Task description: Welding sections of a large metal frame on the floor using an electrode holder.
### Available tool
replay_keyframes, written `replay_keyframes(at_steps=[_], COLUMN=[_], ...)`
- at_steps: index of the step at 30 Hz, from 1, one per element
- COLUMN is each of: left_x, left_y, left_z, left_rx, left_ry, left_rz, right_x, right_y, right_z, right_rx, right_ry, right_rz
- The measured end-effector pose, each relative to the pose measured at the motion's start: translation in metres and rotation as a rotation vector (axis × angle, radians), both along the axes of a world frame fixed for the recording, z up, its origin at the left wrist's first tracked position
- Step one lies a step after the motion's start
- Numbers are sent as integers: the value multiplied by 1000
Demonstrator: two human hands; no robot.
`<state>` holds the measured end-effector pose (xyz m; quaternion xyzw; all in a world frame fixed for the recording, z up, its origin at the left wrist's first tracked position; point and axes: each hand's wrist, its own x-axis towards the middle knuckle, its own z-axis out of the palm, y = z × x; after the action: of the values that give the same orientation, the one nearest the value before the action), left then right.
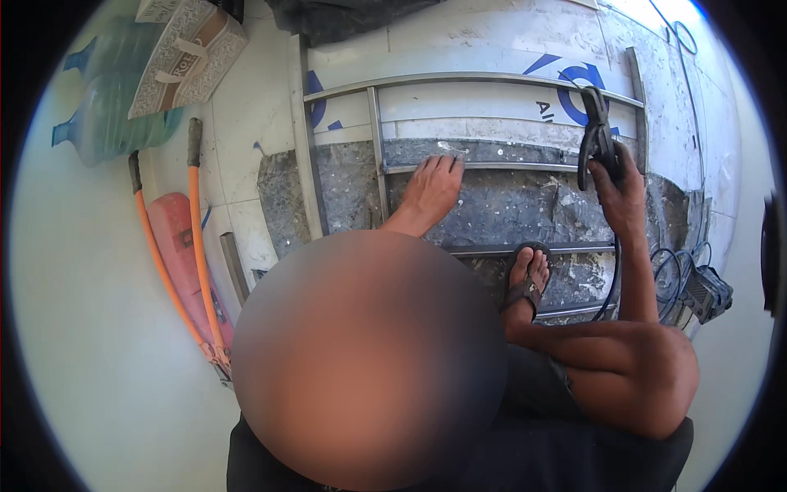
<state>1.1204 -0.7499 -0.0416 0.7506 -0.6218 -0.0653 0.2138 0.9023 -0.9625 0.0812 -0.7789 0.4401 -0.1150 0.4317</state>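
A metal frame (467, 78) of square tubes lies on the floor in front of me. My left hand (430, 189) curls its fingers over the frame's middle crossbar (516, 166), near the short upright tube (377, 131). In my right hand (623, 193) is a black welding electrode holder (597, 131), gripped by its handle and raised over the frame's right side. A thin rod, apparently an electrode, sticks out from its jaws toward the far left. Its black cable (615, 283) hangs down beside my forearm. A round blurred patch hides part of the near side.
Beneath the frame lie a stained grey sheet (508, 201) and a white printed sheet (484, 107). Orange-handled cutters (197, 238) rest at left, near a red case (174, 234), plastic water jugs (115, 98) and a patterned box (193, 61). Coiled cables (676, 279) lie at right. My sandalled foot (527, 283) is near the lower crossbar.
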Motion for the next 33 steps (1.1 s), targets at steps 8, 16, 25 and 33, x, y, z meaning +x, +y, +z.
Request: replay_keyframes(at_steps=[8,16,25,33], left_x=[13,32,-17,-50], left_y=[-15,-2,82,149], left_z=[-12,-2,51,40], left_rx=[230,527,387,268], left_ry=[-71,-36,346,342], left_rz=[-129,-96,-170,-124], right_x=[6,-47,-121,-104], right_y=[12,-37,-102,-111], right_z=[-6,-41,-75,-98], right_rx=[-11,-197,-233,-151], right_ry=[-72,100,283,320], right_rz=[-42,-516,-602,-559])
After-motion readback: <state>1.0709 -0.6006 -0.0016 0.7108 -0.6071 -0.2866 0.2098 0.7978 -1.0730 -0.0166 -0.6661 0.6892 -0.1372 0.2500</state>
